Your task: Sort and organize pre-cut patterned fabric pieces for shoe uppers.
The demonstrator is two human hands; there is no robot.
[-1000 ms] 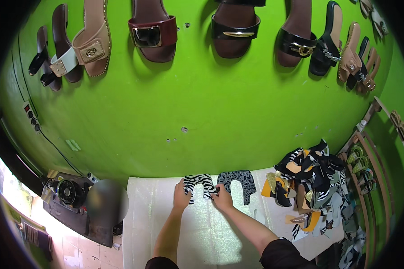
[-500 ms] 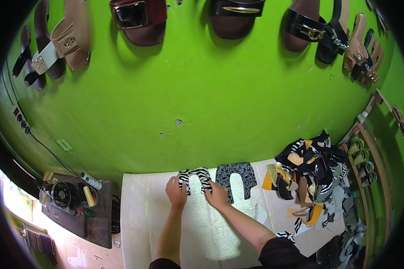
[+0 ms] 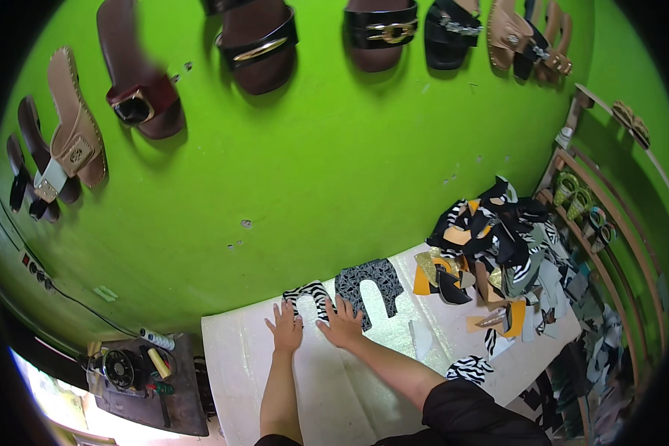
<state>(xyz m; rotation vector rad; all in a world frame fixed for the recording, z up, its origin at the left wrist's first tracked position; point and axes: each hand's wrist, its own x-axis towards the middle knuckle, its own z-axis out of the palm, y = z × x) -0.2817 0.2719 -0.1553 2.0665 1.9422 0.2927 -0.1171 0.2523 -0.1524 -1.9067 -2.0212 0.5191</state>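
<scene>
A zebra-striped, arch-shaped cut piece [image 3: 305, 291] lies on the pale shimmering sheet [image 3: 238, 372] that covers the table. My left hand [image 3: 285, 331] is laid flat with its fingers spread, fingertips at the left leg of the striped piece. My right hand [image 3: 341, 325] has its fingers stretched out too. It partly covers the right leg of the striped piece, and its fingers reach the edge of a grey-and-black patterned arch-shaped piece [image 3: 386, 286] just right of it. Whether that hand touches the patterned piece I cannot tell.
A heap of black, striped and orange scraps [image 3: 490, 238] covers the table's right end. A round zebra-striped scrap [image 3: 470, 369] lies near my right forearm. At left stands a dark side table [image 3: 156, 405] with a sewing thread cone [image 3: 157, 340]. Sandals [image 3: 256, 52] hang on the green wall.
Both hands have gone from holding the striped piece's legs to lying with fingers spread. The piece now lies closer to the patterned one. The whole view has shifted and tilted.
</scene>
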